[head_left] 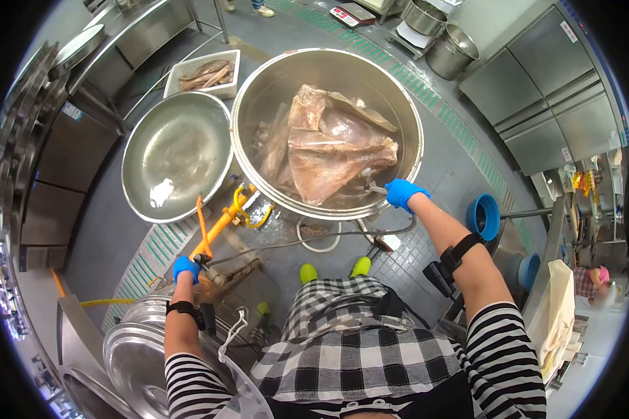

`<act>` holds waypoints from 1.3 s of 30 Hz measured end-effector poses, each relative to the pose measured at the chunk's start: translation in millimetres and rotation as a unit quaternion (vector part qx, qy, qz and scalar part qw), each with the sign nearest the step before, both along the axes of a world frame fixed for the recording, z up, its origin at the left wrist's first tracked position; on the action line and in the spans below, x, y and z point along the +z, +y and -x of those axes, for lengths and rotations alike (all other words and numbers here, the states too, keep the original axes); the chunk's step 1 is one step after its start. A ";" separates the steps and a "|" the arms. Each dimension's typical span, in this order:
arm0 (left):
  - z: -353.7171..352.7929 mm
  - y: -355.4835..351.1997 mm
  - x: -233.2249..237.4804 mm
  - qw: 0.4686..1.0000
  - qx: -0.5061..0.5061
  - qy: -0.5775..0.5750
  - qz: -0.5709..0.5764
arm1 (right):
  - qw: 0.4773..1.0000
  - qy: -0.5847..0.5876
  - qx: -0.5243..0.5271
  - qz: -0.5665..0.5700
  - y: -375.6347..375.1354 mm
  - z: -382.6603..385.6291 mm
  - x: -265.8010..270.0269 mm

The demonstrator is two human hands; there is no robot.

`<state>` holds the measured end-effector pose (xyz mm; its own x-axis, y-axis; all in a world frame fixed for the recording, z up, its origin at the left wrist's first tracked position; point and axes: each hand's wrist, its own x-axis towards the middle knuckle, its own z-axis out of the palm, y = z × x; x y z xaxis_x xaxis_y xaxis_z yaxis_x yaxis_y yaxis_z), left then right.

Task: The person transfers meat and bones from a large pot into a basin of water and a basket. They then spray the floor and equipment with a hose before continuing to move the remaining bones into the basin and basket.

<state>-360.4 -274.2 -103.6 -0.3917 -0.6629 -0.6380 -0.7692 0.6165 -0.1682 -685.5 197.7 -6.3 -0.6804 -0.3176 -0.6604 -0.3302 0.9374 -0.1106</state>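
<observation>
A big steel pot (414,157) holds large pieces of meat on the bone (335,157), in what looks like murky liquid. Over the pot's near right rim, my right hand (404,194), in a blue glove, is closed round a metal-ended hose (376,188). The tip is close to the meat; whether it touches cannot be told. From there the dark hose (307,243) curves down and left towards my left hand (186,268). That blue-gloved hand is closed at a dark fitting beside a yellow pipe (220,227); what lies inside its fingers is hidden.
Left of the pot stands a wide steel basin (129,157), with a white crate (236,66) of meat or bones behind it. Stacked metal lids (129,356) are at lower left. Blue buckets (483,216) stand at right, and green drain grating (461,133) crosses the floor.
</observation>
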 end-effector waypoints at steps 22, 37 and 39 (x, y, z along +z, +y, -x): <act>6.6 0.5 2.9 1.000 0.018 -0.014 -0.005 | 0.999 -0.028 0.010 0.033 -11.5 -16.1 87.6; 9.4 9.3 17.0 1.000 -0.014 -0.005 0.006 | 0.962 0.027 0.257 0.091 -129.1 -21.9 79.5; 7.5 7.0 12.4 1.000 -0.016 -0.006 0.003 | 0.964 0.019 0.241 0.110 -148.5 -18.5 81.9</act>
<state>-367.8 -267.2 -91.3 -0.4053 -0.6548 -0.6379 -0.7475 0.6391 -0.1810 -667.1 49.2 75.6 -0.4419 -0.7324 -0.5180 -0.7287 0.6299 -0.2689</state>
